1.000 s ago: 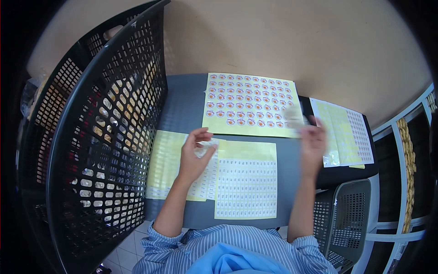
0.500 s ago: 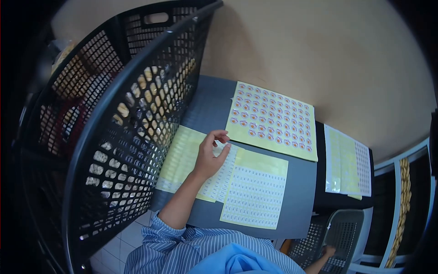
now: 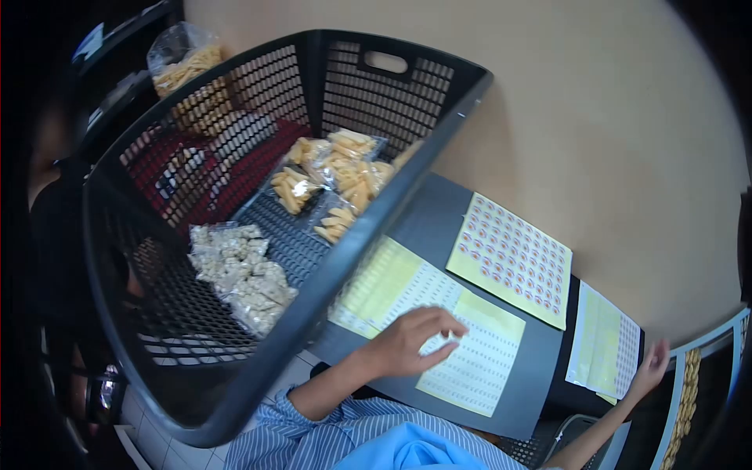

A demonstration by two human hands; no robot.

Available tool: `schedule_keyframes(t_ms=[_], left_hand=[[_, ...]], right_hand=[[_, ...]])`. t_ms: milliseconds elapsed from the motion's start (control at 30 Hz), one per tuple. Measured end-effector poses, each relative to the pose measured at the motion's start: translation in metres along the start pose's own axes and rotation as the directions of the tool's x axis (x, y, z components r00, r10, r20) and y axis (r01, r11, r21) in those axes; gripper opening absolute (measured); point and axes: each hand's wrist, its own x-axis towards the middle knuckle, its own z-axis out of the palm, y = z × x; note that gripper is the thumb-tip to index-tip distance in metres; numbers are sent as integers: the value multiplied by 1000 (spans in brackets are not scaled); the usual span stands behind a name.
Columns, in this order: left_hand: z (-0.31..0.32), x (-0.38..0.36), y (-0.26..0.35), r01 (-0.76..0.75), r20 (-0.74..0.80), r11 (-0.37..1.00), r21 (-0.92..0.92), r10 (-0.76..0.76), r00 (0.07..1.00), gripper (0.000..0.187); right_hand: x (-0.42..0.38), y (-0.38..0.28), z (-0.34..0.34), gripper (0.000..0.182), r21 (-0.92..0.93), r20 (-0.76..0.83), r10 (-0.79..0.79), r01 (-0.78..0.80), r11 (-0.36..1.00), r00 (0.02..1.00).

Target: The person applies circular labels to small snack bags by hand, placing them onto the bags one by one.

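Note:
My left hand (image 3: 413, 342) hovers over a yellow-backed sheet of small white labels (image 3: 478, 352). Its fingers are curled, with a gap between them and the thumb, and I see nothing held. Farther right, my right hand (image 3: 652, 370) is raised beside another sticker sheet (image 3: 599, 341), its fingers stretched out and looking bare. A sheet of round orange-and-white stickers (image 3: 513, 258) lies at the back of the dark table, some stickers gone from one corner. More yellow label sheets (image 3: 384, 286) overlap beside the basket.
A large black plastic basket (image 3: 321, 290) stands at the left, its rim rising above the table. Inside are clear packs of yellow stick snacks (image 3: 352, 168) and pale snack packs (image 3: 247, 274). A dark lower basket (image 3: 576, 431) sits at the right, below the table.
My view has shifted left, showing the big basket's inside. My right hand has risen from the lower basket to beside the right sticker sheet. My left hand has moved over the front label sheet.

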Motion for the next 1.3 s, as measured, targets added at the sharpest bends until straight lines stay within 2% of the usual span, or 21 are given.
schedule_keyframes(t_ms=[67, 133, 167, 267, 333, 400, 433, 500, 533, 567, 633, 667, 733, 833, 900, 967, 1033, 1100, 1167, 1200, 1300], left_hand=[[-25, -26, 16, 273, 220, 943, -188, -231, 948, 22], [-54, -58, 27, 484, 319, 851, -203, -410, 855, 24], [-68, -76, 35, 586, 336, 786, -196, -508, 793, 25], [-96, -174, 25, 645, 293, 722, -250, -579, 761, 29], [-108, -243, 27, 714, -21, 662, -227, -737, 676, 28], [-122, -282, 31, 771, -337, 589, -243, -796, 502, 27], [-133, -269, 50, 835, -340, 438, -332, -882, 327, 29], [-143, -284, 65, 859, -463, 481, -175, -810, 359, 32], [-149, -286, 74, 898, -489, 408, -163, -824, 286, 35], [-152, -291, 77, 899, -498, 407, -162, -820, 282, 35], [-156, -299, 84, 903, -595, 348, -253, -791, 139, 36], [-160, -299, 87, 919, -602, 301, -254, -793, 94, 37], [-171, -295, 95, 942, -594, 243, -232, -802, 61, 37], [-182, -295, 100, 958, -590, 196, -209, -806, 37, 38], [-186, -303, 99, 957, -604, 197, -211, -796, 30, 39], [-186, -312, 98, 962, -632, 156, -225, -775, -23, 40], [-183, -318, 94, 961, -652, 139, -240, -756, -53, 40], [-181, -321, 93, 962, -666, 121, -245, -742, -77, 40], [-182, -316, 91, 946, -608, 106, -305, -787, -108, 41], [-183, -315, 90, 953, -592, 111, -282, -801, -82, 42], [-184, -309, 85, 960, -576, 121, -254, -816, -49, 42]], right_hand=[[20, -131, 50, 31, 308, 97, -130, 95, 947, 987], [28, -237, 83, 31, 417, 134, -462, 374, 829, 877], [30, -286, 96, 32, 412, 128, -623, 530, 741, 772], [17, -435, 130, 31, 618, 115, -887, 668, 416, 446], [-4, -522, 154, 34, 761, 118, -985, 626, 170, 124], [-33, -586, 188, 36, 878, 149, -974, 476, 52, -169], [-53, -614, 202, 38, 868, 196, -933, 497, 21, -303], [-92, -659, 232, 48, 834, 393, -734, 551, 31, -554], [-113, -675, 246, 51, 803, 385, -663, 587, -102, -642], [-130, -690, 248, 54, 779, 432, -582, 610, -144, -689], [-164, -713, 264, 62, 769, 379, -448, 545, -333, -810], [-181, -718, 272, 66, 753, 380, -377, 519, -404, -845], [-217, -714, 300, 76, 820, 379, -386, 499, -282, -841], [-273, -686, 355, 113, 866, 499, -291, 458, 201, -816], [-307, -657, 385, 124, 829, 522, -347, 368, 421, -779], [-337, -630, 412, 130, 803, 550, -332, 377, 461, -766], [-336, -611, 393, 132, 825, 491, -451, 231, 516, -745], [-343, -604, 388, 130, 782, 554, -403, 290, 552, -729], [-348, -592, 393, 126, 826, 522, -533, 239, 511, -665], [-349, -585, 391, 118, 868, 480, -668, 195, 457, -569], [-351, -579, 387, 104, 868, 496, -739, 242, 433, -455]])
